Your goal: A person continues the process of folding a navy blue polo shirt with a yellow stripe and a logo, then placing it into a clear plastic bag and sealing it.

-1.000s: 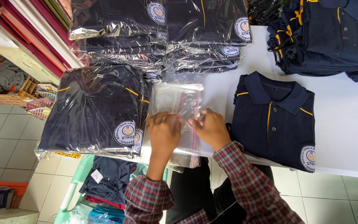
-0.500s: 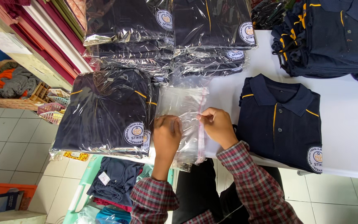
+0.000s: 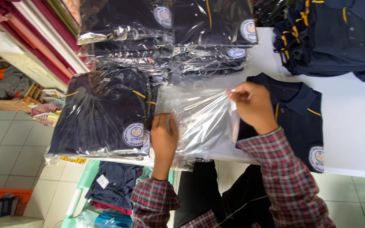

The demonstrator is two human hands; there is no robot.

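Observation:
An empty clear plastic bag [image 3: 199,120] lies on the white table [image 3: 351,126], stretched between both hands. My left hand [image 3: 164,135] presses flat on its left part near the table's front edge. My right hand [image 3: 253,105] pinches the bag's right edge and pulls it over the folded navy polo shirt [image 3: 303,114] that lies unbagged to the right. A bagged navy shirt [image 3: 102,112] with a round badge rests just left of my left hand.
Stacks of bagged shirts [image 3: 165,38] fill the back of the table. A pile of unbagged navy shirts [image 3: 339,33] sits at the back right. Fabric bolts [image 3: 43,29] line the left. A wicker basket [image 3: 9,90] and a green crate of clothes [image 3: 106,194] stand on the tiled floor.
My right hand has moved right with the bag's edge, spreading the bag wide toward the unbagged shirt. My left hand has stayed on the bag's left part.

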